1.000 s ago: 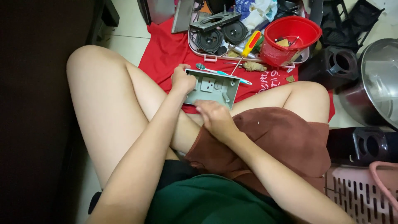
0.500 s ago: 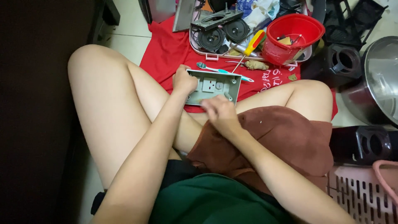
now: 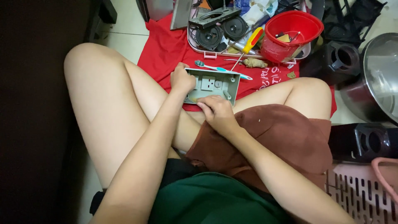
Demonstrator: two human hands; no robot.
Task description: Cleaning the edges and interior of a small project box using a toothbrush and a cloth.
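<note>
- Pale floor tiles (image 3: 124, 41) showed at the top left, with a red cloth (image 3: 166, 49) spread over them and clutter crowding its far edge.
- On the person's lap sat a grey plastic box (image 3: 212, 85), open side up, resting against the crossed legs just in front of the cloth.
- Their left hand (image 3: 181, 79) was closed around the box's left end, fingers curled over the rim and gripping it.
- Their right hand (image 3: 217, 112) lay at the box's near edge, fingers bent and pressed together against the rim; whether they pinched something small I could not tell.
- Just beyond the box lay a toothbrush (image 3: 219, 69) with a teal head, flat on the cloth.
- Further back a screwdriver (image 3: 248, 43) with a yellow and red handle leaned beside a red bucket (image 3: 292, 31).
- Two round black speakers (image 3: 222, 31) sat in a pinkish tray (image 3: 199, 49) to the bucket's left.
- Off to the right stood a metal pot (image 3: 377, 79), and a pink basket (image 3: 360, 191) sat by the person's right arm.
</note>
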